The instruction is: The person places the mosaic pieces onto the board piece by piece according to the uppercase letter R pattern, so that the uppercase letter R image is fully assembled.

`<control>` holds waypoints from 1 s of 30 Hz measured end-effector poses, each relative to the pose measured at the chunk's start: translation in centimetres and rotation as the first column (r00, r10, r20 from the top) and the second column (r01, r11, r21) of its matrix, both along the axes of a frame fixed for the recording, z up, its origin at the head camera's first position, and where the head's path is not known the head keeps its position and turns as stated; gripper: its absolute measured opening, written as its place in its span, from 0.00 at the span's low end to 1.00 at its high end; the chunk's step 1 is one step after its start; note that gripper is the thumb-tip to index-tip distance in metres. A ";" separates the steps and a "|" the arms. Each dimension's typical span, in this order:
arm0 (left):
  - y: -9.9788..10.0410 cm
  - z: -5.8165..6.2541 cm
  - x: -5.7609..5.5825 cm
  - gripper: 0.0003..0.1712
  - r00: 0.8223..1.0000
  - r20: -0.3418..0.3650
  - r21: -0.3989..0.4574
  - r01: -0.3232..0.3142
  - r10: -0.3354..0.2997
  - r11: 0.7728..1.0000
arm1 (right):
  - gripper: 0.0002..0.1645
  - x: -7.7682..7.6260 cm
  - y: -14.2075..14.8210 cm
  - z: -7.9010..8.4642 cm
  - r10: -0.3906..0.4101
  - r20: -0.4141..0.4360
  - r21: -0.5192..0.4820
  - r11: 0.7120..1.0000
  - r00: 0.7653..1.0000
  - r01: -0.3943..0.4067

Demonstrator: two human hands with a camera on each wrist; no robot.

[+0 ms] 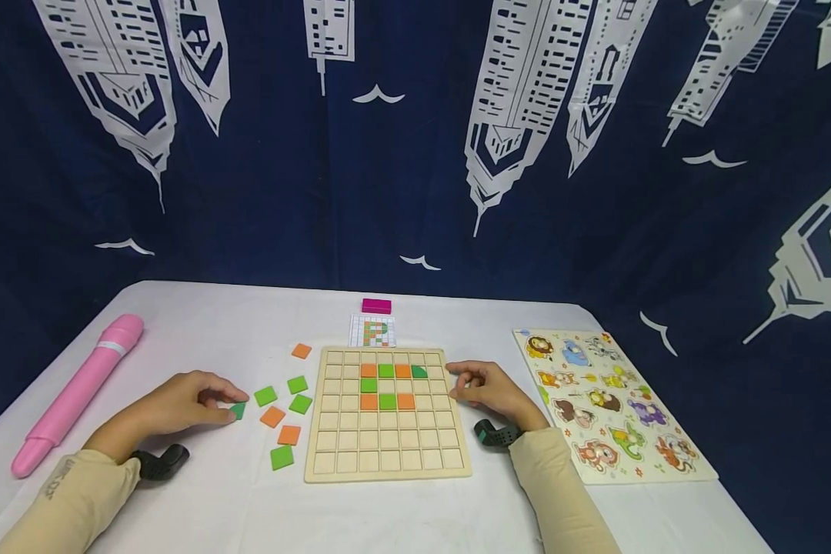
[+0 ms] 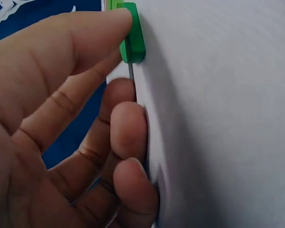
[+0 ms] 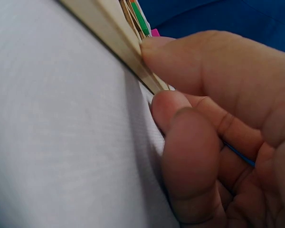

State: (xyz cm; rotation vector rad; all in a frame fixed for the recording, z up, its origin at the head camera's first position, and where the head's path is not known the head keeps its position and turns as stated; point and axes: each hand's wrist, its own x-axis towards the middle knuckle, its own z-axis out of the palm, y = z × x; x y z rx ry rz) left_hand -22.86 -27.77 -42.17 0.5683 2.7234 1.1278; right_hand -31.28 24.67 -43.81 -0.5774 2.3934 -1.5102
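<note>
Thumb and fingertip of my left hand (image 1: 197, 404) pinch a dark green tile (image 1: 238, 410) low over the white cloth, left of the loose tiles. In the left wrist view the tile (image 2: 136, 33) stands on edge under the thumb, the other fingers curled below it. My right hand (image 1: 488, 391) rests by the right side of the wooden grid board (image 1: 381, 482), thumb and fingertips touching its edge. Orange and light green tiles (image 1: 385, 371) sit in the board's upper cells, with a dark green rounded tile (image 1: 418, 372) at the right end of the top row.
Several loose green and orange tiles (image 1: 282, 458) lie between the left hand and the board. Behind the board are a pattern card (image 1: 372, 332) and a magenta block (image 1: 377, 306). A pink stick (image 1: 76, 396) lies far left, an animal puzzle board (image 1: 612, 406) on the right.
</note>
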 end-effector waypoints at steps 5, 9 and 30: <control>-0.2 -0.1 0.0 0.16 1.000 -0.008 0.001 0.015 -0.015 1.000 | 0.34 -0.1 -0.1 0.0 -0.012 -0.001 0.004 1.000 1.000 0.012; -0.2 0.1 0.1 0.14 0.999 -0.032 -0.003 0.014 -0.014 1.000 | 0.34 -0.2 -0.2 0.0 -0.021 0.001 0.004 1.000 1.000 0.021; 3.5 1.7 0.2 0.17 0.992 0.101 0.230 -0.097 0.076 0.968 | 0.34 0.1 -0.1 0.2 0.002 -0.005 0.003 1.000 1.000 -0.002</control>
